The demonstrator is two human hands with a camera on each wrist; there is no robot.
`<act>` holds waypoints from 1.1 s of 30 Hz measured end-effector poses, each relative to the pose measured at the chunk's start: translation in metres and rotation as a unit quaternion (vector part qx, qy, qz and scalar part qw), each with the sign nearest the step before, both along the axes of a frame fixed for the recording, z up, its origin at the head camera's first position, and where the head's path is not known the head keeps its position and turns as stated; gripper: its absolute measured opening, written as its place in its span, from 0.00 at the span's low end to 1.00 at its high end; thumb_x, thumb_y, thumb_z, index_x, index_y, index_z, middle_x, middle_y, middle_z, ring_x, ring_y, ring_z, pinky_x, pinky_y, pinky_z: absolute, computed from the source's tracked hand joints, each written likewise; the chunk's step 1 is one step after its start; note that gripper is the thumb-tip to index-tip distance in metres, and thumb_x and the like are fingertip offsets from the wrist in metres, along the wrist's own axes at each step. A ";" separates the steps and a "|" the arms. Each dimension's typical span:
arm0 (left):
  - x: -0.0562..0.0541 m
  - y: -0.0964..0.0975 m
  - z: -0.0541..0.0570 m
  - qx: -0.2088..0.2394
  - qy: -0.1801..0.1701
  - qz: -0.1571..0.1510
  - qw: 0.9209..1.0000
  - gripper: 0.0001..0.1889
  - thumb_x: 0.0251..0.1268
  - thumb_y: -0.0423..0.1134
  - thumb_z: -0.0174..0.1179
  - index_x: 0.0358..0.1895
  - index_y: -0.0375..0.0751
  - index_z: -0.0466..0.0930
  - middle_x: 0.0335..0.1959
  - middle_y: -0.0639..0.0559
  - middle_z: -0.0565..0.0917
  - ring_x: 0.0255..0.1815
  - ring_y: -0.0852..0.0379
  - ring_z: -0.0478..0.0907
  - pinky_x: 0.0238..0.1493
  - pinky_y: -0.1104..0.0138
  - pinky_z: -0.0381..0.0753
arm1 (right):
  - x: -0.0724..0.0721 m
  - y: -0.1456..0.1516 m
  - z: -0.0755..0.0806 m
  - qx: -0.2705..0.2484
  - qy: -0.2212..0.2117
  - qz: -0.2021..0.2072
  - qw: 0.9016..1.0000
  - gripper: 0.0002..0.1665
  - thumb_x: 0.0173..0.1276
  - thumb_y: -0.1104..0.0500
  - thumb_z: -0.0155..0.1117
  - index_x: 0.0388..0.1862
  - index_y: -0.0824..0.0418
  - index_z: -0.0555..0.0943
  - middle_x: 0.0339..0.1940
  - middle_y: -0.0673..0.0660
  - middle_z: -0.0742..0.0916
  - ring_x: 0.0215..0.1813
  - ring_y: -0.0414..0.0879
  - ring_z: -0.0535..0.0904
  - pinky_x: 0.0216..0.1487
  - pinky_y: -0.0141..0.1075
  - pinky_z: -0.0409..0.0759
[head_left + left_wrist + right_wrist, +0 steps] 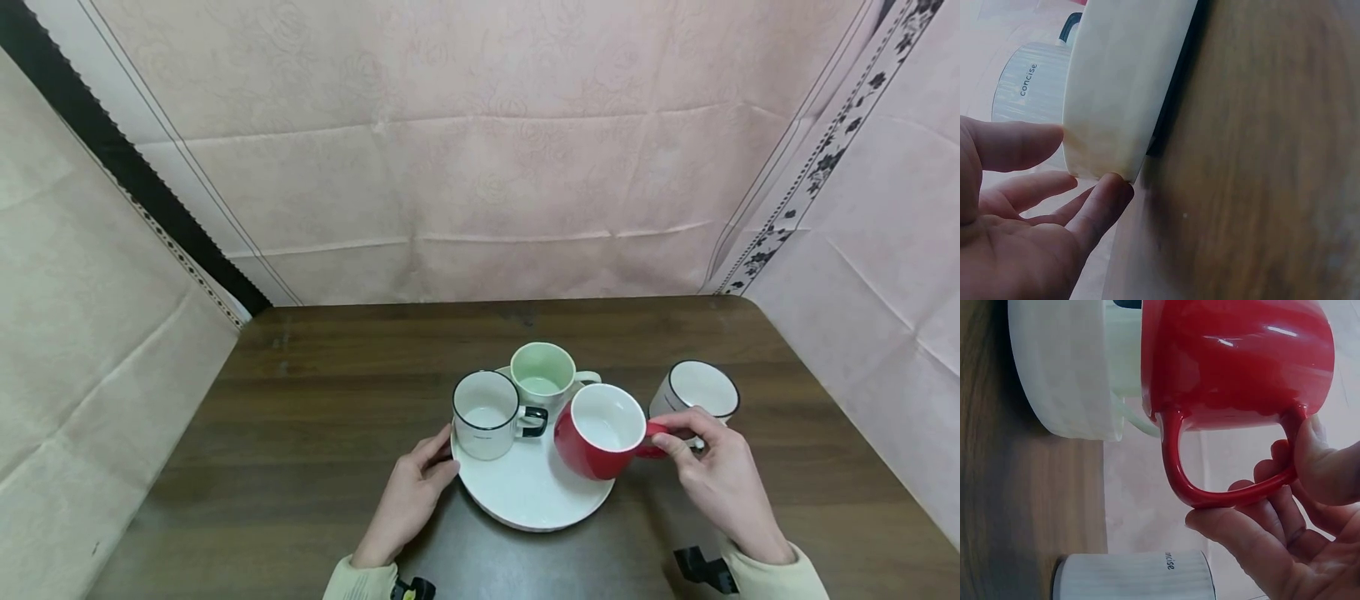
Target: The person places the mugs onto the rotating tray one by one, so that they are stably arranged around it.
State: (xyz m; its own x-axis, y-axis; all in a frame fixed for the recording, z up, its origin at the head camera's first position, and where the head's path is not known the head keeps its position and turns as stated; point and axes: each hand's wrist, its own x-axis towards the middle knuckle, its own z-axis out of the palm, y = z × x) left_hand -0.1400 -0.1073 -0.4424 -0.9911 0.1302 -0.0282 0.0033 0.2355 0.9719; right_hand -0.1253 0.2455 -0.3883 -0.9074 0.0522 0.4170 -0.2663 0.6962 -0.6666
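Right wrist: hand (1311, 550) holds red mug (1241, 362) just above plate's (1063, 362) edge

1. A brown, wood-grained table (300, 467) carries everything; its straight far edge marks twelve o'clock. Small pale marks (282, 343) show on its surface toward ten o'clock.
2. Near the middle of the visible top sits a round white stand (532, 504), flat-topped and thick-walled, a dark band showing beneath it.
3. At two o'clock from the stand, and apart from it, a white mug (697, 390) with a dark rim stands upright, lettering on its side.
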 end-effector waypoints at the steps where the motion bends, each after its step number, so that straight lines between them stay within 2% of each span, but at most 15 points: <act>1: 0.000 0.000 0.000 0.000 0.000 0.000 1.000 0.28 0.70 0.34 0.58 0.72 0.41 0.65 0.60 0.43 0.75 0.62 0.49 0.73 0.57 0.65 0.76 | 0.000 0.000 0.000 0.002 -0.003 0.000 1.000 0.12 0.55 0.66 0.75 0.38 0.55 0.87 0.33 0.47 0.85 0.34 0.36 0.74 0.27 0.27 0.71; 7: 0.000 0.000 0.000 -0.008 0.005 0.000 1.000 0.27 0.70 0.33 0.58 0.71 0.40 0.65 0.60 0.44 0.75 0.61 0.50 0.73 0.56 0.66 0.77 | -0.003 -0.001 -0.001 0.016 -0.027 -0.003 0.999 0.12 0.56 0.65 0.75 0.40 0.54 0.87 0.35 0.47 0.85 0.36 0.38 0.74 0.28 0.29 0.74; 15: 0.000 0.000 -0.001 -0.006 0.009 -0.005 1.000 0.27 0.70 0.33 0.58 0.71 0.38 0.65 0.60 0.42 0.75 0.62 0.49 0.73 0.57 0.67 0.76 | -0.009 -0.002 -0.002 0.014 -0.060 0.023 0.998 0.12 0.59 0.65 0.73 0.41 0.53 0.86 0.35 0.47 0.85 0.37 0.41 0.76 0.31 0.30 0.78; 24: -0.001 0.000 -0.004 -0.028 0.012 -0.002 1.000 0.27 0.70 0.33 0.58 0.71 0.38 0.66 0.59 0.43 0.76 0.60 0.49 0.74 0.56 0.64 0.77 | -0.016 -0.003 -0.007 0.014 -0.046 0.039 0.998 0.11 0.58 0.67 0.73 0.38 0.54 0.86 0.34 0.46 0.85 0.37 0.39 0.75 0.32 0.30 0.77; 33: -0.002 0.000 -0.005 -0.026 0.006 -0.003 1.000 0.27 0.70 0.33 0.58 0.71 0.40 0.65 0.58 0.45 0.76 0.60 0.50 0.74 0.56 0.66 0.77 | -0.019 -0.002 -0.008 0.013 -0.069 0.032 0.997 0.09 0.61 0.64 0.71 0.39 0.53 0.86 0.35 0.46 0.85 0.37 0.42 0.74 0.30 0.31 0.75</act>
State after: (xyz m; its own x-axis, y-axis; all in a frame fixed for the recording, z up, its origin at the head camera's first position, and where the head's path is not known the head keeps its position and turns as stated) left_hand -0.1419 -0.1074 -0.4472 -0.9906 0.1349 -0.0226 0.0170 0.2856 0.9582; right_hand -0.1440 0.2431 -0.3960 -0.9572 -0.0166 0.2890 -0.2179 0.6987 -0.6814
